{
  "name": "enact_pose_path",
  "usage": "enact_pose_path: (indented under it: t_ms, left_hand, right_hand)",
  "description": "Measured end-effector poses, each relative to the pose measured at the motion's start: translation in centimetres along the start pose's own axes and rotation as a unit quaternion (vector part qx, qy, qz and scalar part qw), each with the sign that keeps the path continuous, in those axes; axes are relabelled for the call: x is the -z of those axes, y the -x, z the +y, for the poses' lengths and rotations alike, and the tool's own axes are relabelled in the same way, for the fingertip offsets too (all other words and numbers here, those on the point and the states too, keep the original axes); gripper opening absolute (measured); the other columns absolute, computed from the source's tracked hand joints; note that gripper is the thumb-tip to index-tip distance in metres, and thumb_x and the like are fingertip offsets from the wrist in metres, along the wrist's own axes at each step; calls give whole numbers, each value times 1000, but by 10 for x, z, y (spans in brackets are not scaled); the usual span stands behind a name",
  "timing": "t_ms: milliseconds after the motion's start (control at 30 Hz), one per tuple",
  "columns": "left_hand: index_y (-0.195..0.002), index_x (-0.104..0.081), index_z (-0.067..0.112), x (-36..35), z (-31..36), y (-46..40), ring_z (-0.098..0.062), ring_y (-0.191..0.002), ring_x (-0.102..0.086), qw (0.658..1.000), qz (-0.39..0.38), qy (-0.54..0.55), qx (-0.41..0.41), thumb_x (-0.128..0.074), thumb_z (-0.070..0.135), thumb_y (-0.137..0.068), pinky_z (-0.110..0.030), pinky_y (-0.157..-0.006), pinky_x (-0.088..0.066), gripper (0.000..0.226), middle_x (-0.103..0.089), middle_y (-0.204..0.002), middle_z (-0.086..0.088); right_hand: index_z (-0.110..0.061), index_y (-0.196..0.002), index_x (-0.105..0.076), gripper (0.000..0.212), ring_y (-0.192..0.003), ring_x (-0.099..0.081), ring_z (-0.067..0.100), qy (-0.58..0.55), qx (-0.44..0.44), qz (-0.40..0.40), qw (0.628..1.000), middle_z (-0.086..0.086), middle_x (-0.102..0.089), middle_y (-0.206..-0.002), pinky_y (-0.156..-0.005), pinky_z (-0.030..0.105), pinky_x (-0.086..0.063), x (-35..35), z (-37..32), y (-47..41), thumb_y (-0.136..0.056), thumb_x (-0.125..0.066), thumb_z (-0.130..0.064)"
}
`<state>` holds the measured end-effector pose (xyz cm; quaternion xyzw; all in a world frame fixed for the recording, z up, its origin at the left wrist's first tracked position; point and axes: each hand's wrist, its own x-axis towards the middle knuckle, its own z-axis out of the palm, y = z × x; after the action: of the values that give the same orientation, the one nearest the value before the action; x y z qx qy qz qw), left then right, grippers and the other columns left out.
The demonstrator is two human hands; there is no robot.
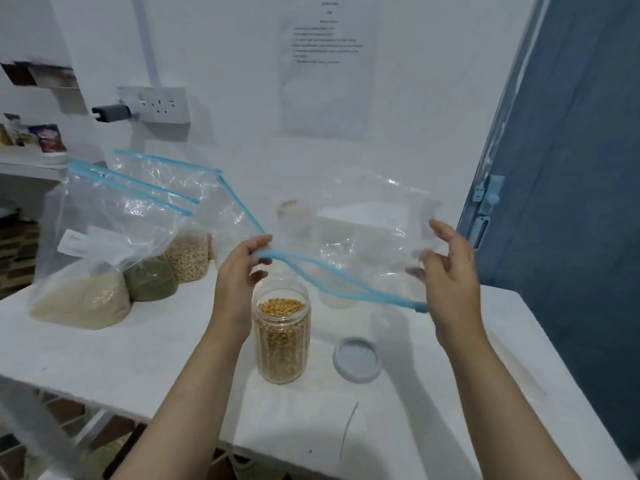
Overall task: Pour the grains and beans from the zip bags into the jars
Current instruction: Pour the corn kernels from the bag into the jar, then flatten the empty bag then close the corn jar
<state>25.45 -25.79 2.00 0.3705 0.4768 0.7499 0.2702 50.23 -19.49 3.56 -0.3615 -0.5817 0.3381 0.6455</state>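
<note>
Above filled jar (282, 341): empty zip bag (349, 230) inverted, blue zip edge lowest.

White table (104, 355) carries the work; a thin dark line (348, 429) marks its surface near the front edge; a white box (363, 216) stands at the back, against the wall. Printed sheet (327, 67) fixed to the white wall, text too small to read; double wall socket (162, 105) to its left, with a dark grey plug (110, 113) in its left side. Blue door (568, 188) at right, pale latch (488, 197) on its edge. White shelf (31, 161) at far left holds small coloured packets (48, 137); contents unclear.
</note>
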Motion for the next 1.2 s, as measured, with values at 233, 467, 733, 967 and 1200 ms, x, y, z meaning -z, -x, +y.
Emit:
enact_pose_path:
  t_ms: [233,467,733,967,1200]
  left_hand:
    - [-108,-62,29,-27,-2,-5,1,-91,-55,989,29,-119,-87,-52,8,-100,-7,-80,-42,25,-59,-110,-1]
    - [-96,-51,29,-75,16,-14,4,-79,-58,987,-14,-59,-152,-47,20,-105,-15,-75,-43,13,-61,-85,23]
    - [-129,-33,38,-151,7,-30,-21,-62,-52,985,-60,-130,-98,-44,34,-103,-38,-67,-47,29,-47,-72,-4]
    - [-138,-49,32,-147,-77,2,-22,-108,-59,920,-245,-301,50,-78,20,-82,-33,-94,-48,64,-56,-120,-4]
    - [-142,-48,24,-140,-95,5,-19,-118,-53,872,-222,-436,-9,-73,15,-84,-23,-90,-35,63,-50,-134,-2]
  right_hand:
    - [-25,-120,-68,37,-126,-57,17,41,115,-83,989,-6,-63,-128,-99,21,-48,40,-6,20,-96,-61,2]
    - [-26,-95,-68,14,-93,-59,11,160,192,47,967,-14,-63,-94,-80,21,-45,51,-25,21,-96,-65,-12]
    - [-22,-108,-58,13,-53,-55,14,132,-30,160,978,12,-58,-83,-45,21,-48,83,-15,-19,-101,-53,-13]
    - [-20,-126,-54,28,-62,-66,18,168,-260,99,946,13,-66,-104,-81,39,-57,137,83,-18,-103,-41,-9]
    - [-41,-157,-9,80,-140,-33,35,570,-292,-187,745,2,-17,-164,-112,48,-28,164,140,2,-93,-53,-61]
